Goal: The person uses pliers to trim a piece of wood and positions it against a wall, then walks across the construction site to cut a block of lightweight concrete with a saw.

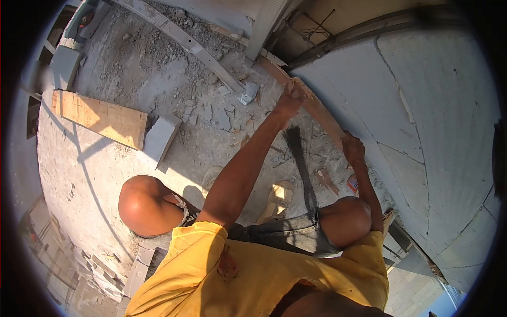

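A narrow reddish-brown wooden plank (320,112) lies along the foot of a grey panelled wall (391,105), its long edge close to the wall. My left hand (290,99) is closed on the plank's near edge, around its middle. Farther right, my right hand (353,149) wraps around the plank's near end; some of its fingers are hidden. Between my arms, a dark strip with a frayed, brush-like end (301,164) lies on the dusty ground. An orange and white container (353,183) sits beside my right forearm, partly covered by my knee.
Rubble and broken chips (222,117) cover the ground ahead. A long pale beam (193,46) crosses it toward a grey lump (248,93). On the left lie a wide wooden board (103,117) and a light block (160,138). A post (264,29) stands beyond the plank.
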`<state>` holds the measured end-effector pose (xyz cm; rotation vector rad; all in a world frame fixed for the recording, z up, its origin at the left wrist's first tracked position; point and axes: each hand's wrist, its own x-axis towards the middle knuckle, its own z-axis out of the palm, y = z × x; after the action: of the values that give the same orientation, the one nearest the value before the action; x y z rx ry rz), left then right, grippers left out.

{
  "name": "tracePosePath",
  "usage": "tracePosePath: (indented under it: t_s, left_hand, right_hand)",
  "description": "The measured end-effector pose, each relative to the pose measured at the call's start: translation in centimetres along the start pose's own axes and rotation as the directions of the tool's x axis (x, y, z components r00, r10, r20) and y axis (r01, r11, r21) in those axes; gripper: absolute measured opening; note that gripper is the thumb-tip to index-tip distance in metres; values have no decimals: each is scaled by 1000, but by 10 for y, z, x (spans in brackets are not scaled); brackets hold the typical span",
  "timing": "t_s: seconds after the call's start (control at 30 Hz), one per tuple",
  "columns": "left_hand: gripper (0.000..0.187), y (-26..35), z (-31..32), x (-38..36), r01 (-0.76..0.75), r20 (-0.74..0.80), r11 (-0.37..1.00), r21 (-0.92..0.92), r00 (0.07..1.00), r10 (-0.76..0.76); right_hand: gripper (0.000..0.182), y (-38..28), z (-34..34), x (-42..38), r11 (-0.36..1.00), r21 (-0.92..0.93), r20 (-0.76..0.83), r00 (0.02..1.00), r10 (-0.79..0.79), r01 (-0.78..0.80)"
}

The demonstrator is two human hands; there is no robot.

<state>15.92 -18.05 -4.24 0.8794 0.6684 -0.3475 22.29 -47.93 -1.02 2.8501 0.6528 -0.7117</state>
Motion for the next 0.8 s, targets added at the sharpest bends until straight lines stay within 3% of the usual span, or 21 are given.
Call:
tracePosePath:
  t_s: [0.07, 0.17, 0.27, 0.37, 0.57, 0.67, 0.7, 0.77, 0.8]
  left_hand:
    - [81, 6, 7, -7, -42, -39, 999, -21, 998, 41]
    - [89, 5, 6, -7, -144, -107, 980, -138, 986, 130]
    - [90, 7, 1, 1, -183, -153, 982, -54, 973, 173]
    - [89, 5, 4, 7, -172, -171, 981, -94, 973, 154]
    - [91, 28, 27, -15, -133, -170, 957, -257, 981, 91]
    - [91, 10, 27, 4, -269, -254, 933, -238, 945, 208]
    - [90, 9, 28, 6, -268, -250, 933, -239, 946, 208]
    - [86, 3, 33, 9, -255, -234, 938, -235, 951, 200]
    - [87, -4, 38, 18, -253, -269, 957, -139, 940, 209]
  right_hand:
    - [23, -3, 4, -1, 998, -19, -184, 981, -64, 61]
    - [21, -22, -4, 10, 994, -74, -232, 968, -95, 80]
    - [20, -36, -4, 15, 995, -78, -229, 970, -78, 62]
    - [19, -37, -6, 23, 990, -135, -222, 973, -57, 27]
    - [21, -47, -17, 8, 996, 80, -270, 963, -4, 27]
    - [23, -27, 6, -14, 983, 135, -366, 928, -69, 126]
    - [22, -25, 8, -19, 996, 79, -333, 943, -4, 32]
    - [22, -16, 11, -19, 994, 109, -357, 933, 51, -12]
    - [22, -16, 11, -20, 991, 130, -370, 925, 82, -35]
